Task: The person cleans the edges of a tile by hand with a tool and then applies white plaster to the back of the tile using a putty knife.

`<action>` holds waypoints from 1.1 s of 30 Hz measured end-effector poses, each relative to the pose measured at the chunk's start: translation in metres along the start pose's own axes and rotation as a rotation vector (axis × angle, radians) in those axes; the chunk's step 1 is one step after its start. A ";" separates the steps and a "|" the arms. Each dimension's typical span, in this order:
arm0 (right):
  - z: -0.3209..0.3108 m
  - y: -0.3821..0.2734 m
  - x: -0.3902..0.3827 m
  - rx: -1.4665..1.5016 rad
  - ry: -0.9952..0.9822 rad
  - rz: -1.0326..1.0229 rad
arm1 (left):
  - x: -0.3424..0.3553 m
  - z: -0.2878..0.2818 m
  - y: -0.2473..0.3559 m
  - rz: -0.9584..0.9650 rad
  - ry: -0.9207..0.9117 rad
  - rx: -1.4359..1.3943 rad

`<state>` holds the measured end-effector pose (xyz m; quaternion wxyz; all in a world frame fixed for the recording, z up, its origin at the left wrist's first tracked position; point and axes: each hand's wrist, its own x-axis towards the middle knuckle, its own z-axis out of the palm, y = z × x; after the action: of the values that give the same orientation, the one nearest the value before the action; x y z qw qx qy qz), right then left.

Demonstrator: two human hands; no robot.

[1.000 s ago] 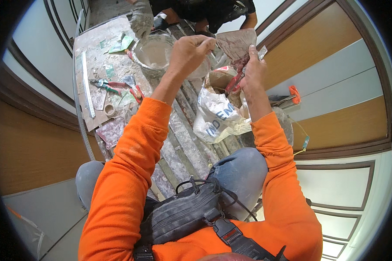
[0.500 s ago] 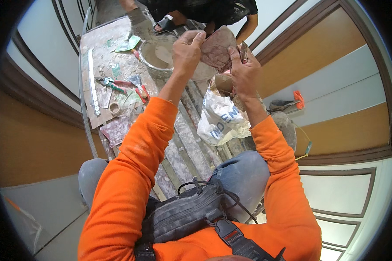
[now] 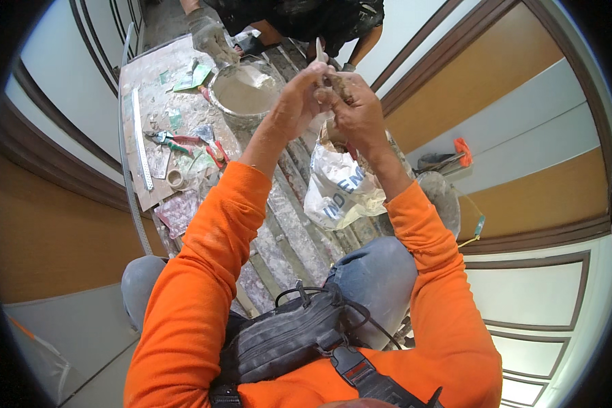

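My left hand [image 3: 298, 100] is closed near the far end of the slatted platform, its fingers pinching a thin flat plate [image 3: 321, 52] that shows nearly edge-on. Pressed close beside it, my right hand [image 3: 359, 112] is closed around a brown, putty-smeared piece [image 3: 338, 88]; its kind is mostly hidden by the fingers. Below my hands stands a white bag [image 3: 336, 187] with its top open. To the left of them is a round bucket [image 3: 215, 103] holding grey-beige paste.
On a smeared board [image 3: 130, 75] lie pliers [image 3: 162, 138], a tape roll [image 3: 175, 179], a perforated white strip [image 3: 140, 136] and a reddish plate [image 3: 178, 212]. Another person [image 3: 299, 17] is close beyond the bucket. A dusty bucket [image 3: 440, 200] stands right of the bag.
The plate has turned from showing its broad reddish face to nearly edge-on. My hands have come closer together, my right hand moving left. The view has shifted slightly.
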<state>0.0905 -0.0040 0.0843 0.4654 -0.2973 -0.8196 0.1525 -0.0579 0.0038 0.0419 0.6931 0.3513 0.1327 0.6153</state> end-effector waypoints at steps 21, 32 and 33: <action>-0.033 0.007 0.004 0.281 0.211 0.553 | 0.001 -0.034 0.009 -0.002 0.239 0.034; -0.014 0.012 0.001 0.190 0.067 0.593 | 0.008 -0.024 0.013 0.101 0.374 -0.092; -0.007 0.004 0.002 0.206 0.050 0.620 | 0.005 -0.020 0.016 0.143 0.343 -0.108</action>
<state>0.0971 0.0004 0.0878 0.4445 -0.4877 -0.6586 0.3617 -0.0816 0.0154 0.0393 0.6327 0.2120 0.1906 0.7200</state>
